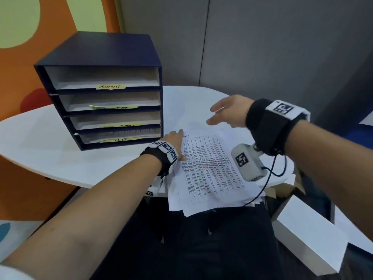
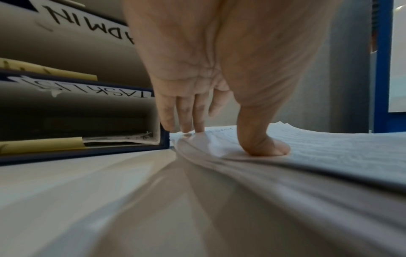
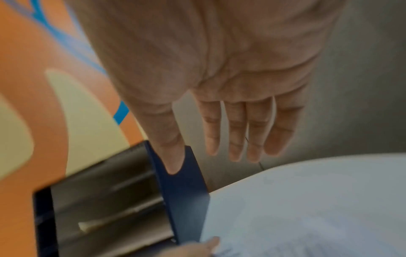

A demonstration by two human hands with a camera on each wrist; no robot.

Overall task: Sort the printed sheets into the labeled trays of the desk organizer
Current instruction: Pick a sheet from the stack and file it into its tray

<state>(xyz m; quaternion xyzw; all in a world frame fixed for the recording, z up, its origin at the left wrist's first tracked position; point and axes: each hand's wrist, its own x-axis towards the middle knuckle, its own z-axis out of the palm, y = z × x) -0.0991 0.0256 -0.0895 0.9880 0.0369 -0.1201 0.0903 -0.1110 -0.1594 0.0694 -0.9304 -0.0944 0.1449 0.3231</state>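
White table (image 1: 50,138) is seen w/ a dark blue desk organizer (image 1: 105,53) on it, four trays. Top tray label reads "ADMIN" (image 1: 110,86); another reads "TASKLIST" (image 2: 87,90) in the left wrist view; the rest can't be read. Printed sheets (image 1: 210,168) are piled just beside the organizer, at the table's near edge. Pile is pressed down by left hand (image 1: 174,142), fingers straight. Right hand (image 1: 230,110) is held above the pile, fingers apart, nothing held.

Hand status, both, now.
Left hand: open, fingertips and thumb pressing on the stack of printed sheets.
Right hand: open, fingers straight, holding nothing, above the table.
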